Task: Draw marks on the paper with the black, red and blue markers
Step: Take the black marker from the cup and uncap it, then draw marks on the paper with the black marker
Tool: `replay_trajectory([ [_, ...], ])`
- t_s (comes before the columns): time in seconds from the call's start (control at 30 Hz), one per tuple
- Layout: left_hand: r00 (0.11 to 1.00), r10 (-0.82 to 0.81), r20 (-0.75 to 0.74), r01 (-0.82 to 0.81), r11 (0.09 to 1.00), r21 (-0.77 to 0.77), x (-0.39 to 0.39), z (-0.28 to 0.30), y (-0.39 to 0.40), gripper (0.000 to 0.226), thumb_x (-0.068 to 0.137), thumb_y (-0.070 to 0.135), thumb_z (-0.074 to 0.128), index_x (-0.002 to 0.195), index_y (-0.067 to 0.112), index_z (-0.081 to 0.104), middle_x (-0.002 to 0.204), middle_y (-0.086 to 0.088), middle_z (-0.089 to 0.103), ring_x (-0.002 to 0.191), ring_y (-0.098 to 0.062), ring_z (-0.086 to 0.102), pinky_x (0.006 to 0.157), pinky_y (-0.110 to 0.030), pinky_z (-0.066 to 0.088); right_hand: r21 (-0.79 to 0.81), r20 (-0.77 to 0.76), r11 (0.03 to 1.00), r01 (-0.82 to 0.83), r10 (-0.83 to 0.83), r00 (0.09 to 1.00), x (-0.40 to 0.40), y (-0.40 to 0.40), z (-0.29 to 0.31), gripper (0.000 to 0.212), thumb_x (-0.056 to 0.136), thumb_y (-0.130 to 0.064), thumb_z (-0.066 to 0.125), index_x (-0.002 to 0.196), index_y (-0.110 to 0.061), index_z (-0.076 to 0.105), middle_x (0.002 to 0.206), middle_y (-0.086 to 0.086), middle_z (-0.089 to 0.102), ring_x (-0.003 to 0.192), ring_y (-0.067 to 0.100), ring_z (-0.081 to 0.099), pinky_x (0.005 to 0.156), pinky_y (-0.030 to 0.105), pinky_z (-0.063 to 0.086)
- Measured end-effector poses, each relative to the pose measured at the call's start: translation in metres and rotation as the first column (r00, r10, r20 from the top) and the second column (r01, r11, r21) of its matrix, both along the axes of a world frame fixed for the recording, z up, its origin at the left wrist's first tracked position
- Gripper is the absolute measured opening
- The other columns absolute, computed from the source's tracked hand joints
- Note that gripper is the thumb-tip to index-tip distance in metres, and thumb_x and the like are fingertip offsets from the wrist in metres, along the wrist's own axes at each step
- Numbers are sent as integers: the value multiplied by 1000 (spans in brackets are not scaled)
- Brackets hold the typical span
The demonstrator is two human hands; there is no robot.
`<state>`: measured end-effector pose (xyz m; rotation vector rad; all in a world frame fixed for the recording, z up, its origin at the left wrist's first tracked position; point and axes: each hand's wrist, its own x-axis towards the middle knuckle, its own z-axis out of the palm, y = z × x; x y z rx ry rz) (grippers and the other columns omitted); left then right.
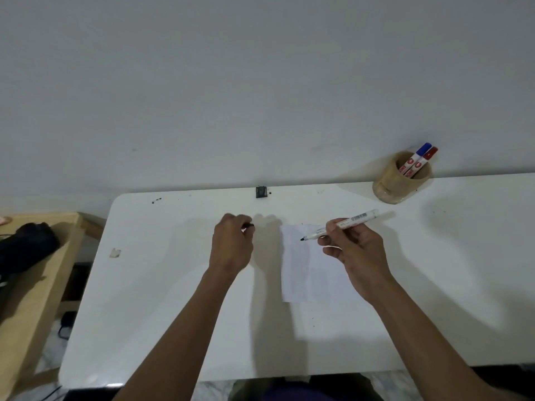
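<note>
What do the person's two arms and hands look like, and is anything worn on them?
Both the left hand and the right hand are bare: no gloves, and no rings, watch or bracelets that I can see. Both forearms are uncovered to the bottom edge of the picture, with no sleeve in view.

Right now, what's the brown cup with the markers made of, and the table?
The cup looks like bamboo or wood: tan, matte, with a thick cut rim, though I can't be sure. The table looks like smooth white laminate or plastic: glossy, catching glare near its front corner.
</note>
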<state>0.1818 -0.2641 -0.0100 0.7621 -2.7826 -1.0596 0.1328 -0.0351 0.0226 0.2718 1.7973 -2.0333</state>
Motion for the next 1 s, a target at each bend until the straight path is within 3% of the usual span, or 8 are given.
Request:
replay_trajectory([
  [0.17, 985, -21, 174, 41, 992, -116, -34, -12, -9, 15, 93, 11, 56, 104, 4, 64, 108, -15, 65, 94, -33, 62, 78, -42, 52, 9, 23, 998, 55, -56, 998, 8, -3, -10, 10, 93, -11, 72, 101, -6, 68, 89, 12, 75, 75, 19, 74, 71, 33, 57],
  [0.4, 972, -65, 227, 96, 987, -128, -41, -23, -15, 12, 92, 13, 59, 95, 3, 65, 101, -16, 65, 87, -34, 61, 69, -38, 49, 40, 29, 996, 78, -80, 996, 9, 4, -16, 9, 92, -10, 74, 99, -7, 69, 82, 5, 76, 74, 18, 75, 70, 32, 59],
  [0.5, 971, -62, 230, 83, 993, -80, -39, -23, -15, 23, 92, 17, 61, 112, 5, 64, 112, -15, 65, 97, -34, 63, 77, -40, 52, 49, 40, 995, 89, -91, 995, 8, 6, -18, 10, 92, -9, 74, 100, -6, 69, 85, 9, 74, 73, 18, 74, 69, 31, 60],
  [0.6, 978, -4, 208, 13, 999, -42, -25, -21, -8, 48, 92, 28, 63, 135, 13, 48, 125, -10, 59, 116, -32, 57, 85, -43, 50, 49, 42, 995, 89, -91, 995, 8, 7, -20, 12, 91, -8, 74, 102, -5, 68, 87, 10, 74, 73, 19, 74, 69, 32, 59],
  [0.7, 996, 69, 57, -63, 992, -108, 4, -19, 13, 48, 93, 39, 58, 136, 20, 44, 127, -4, 57, 121, -28, 50, 90, -44, 50, 53, 28, 992, 114, -115, 993, 8, 6, -21, 19, 86, -5, 79, 101, -4, 68, 85, 9, 74, 71, 20, 75, 65, 28, 60],
  [0.8, 986, -147, -73, 126, 964, -235, 33, -31, 41, 42, 95, 43, 52, 129, 19, 50, 127, -5, 60, 116, -29, 54, 93, -42, 48, 47, 0, 989, 141, -141, 990, 5, 6, -22, 21, 80, -2, 84, 91, -5, 66, 82, 12, 74, 69, 20, 75, 63, 28, 60],
  [0.9, 948, -319, 17, 307, 894, -327, 43, -49, 59, 47, 97, 45, 46, 138, 22, 48, 141, -5, 55, 131, -27, 49, 108, -47, 39, 28, -48, 994, 106, -105, 993, -2, 2, -27, 23, 79, 0, 83, 83, -8, 63, 81, 15, 73, 71, 19, 75, 62, 27, 59],
  [1.0, 941, -313, 129, 338, 870, -359, 44, -58, 65, 51, 100, 50, 37, 146, 28, 40, 155, -3, 42, 146, -27, 33, 117, -57, 26, 59, -97, 998, 9, -3, 995, -11, -7, -33, 14, 85, 0, 79, 89, -7, 68, 84, 11, 75, 75, 18, 76, 66, 28, 61],
])
